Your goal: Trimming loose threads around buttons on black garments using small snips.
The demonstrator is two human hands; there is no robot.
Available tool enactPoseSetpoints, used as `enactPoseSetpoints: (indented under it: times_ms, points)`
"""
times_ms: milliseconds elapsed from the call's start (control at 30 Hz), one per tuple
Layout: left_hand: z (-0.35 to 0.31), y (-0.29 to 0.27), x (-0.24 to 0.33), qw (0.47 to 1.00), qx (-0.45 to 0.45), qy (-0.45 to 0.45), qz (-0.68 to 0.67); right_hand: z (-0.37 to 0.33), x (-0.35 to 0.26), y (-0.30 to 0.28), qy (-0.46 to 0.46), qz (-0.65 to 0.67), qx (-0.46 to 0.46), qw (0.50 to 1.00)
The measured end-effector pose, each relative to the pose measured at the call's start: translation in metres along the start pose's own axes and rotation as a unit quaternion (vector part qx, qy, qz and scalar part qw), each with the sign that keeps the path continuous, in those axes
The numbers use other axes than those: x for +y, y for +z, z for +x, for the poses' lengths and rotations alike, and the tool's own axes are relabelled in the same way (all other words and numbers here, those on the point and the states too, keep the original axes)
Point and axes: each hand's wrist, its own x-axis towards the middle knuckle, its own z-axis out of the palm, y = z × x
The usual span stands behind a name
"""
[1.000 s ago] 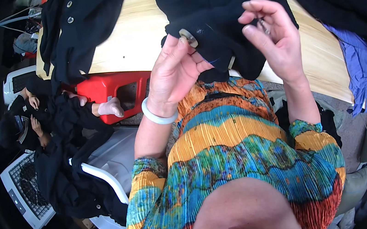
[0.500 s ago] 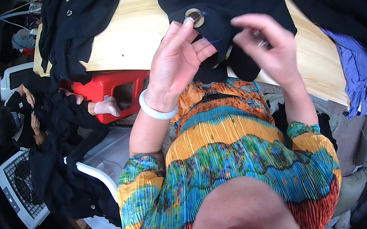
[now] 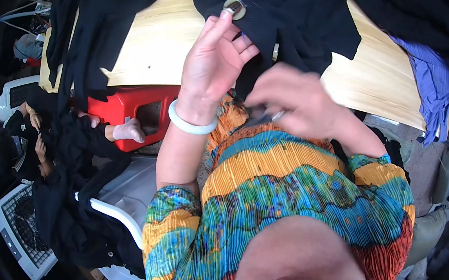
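My left hand (image 3: 211, 57) pinches a large round button (image 3: 234, 8), pale at the rim and dark in the middle, between thumb and fingertip. The button lies against a black garment (image 3: 298, 11), whose cloth passes behind the fingers. A bit of blue shows at the left fingers. Lower on the cloth, a second pale button (image 3: 275, 51) is seen edge-on. My right hand (image 3: 299, 102), blurred, is curled in front of my waist, apart from the garment. Something shiny and metallic shows at its fingers, too smeared to name.
The pale wooden table (image 3: 165, 34) carries more black garments (image 3: 108, 30). Purple cloth (image 3: 435, 84) hangs off its right edge. At left stand a red plastic stool (image 3: 130, 110) and a white-armed chair (image 3: 112, 211) draped in black cloth. A seated co-worker (image 3: 15, 145) handles dark cloth.
My right hand has swung down and toward me, away from the garment. The left hand with the button has shifted slightly up. Black cloth at the upper left has moved to the right.
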Motion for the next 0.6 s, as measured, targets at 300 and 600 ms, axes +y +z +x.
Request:
enactPoseSetpoints:
  times_ms: [300,600]
  points:
    - [0.005,0.004,0.012,0.998,0.021,0.005,-0.052,-0.004,0.037,-0.01,0.235,0.113,0.157,0.953]
    - [-0.008,0.003,0.001,0.997,-0.047,-0.043,0.052,0.025,0.012,-0.038,0.208,0.16,0.23,0.937]
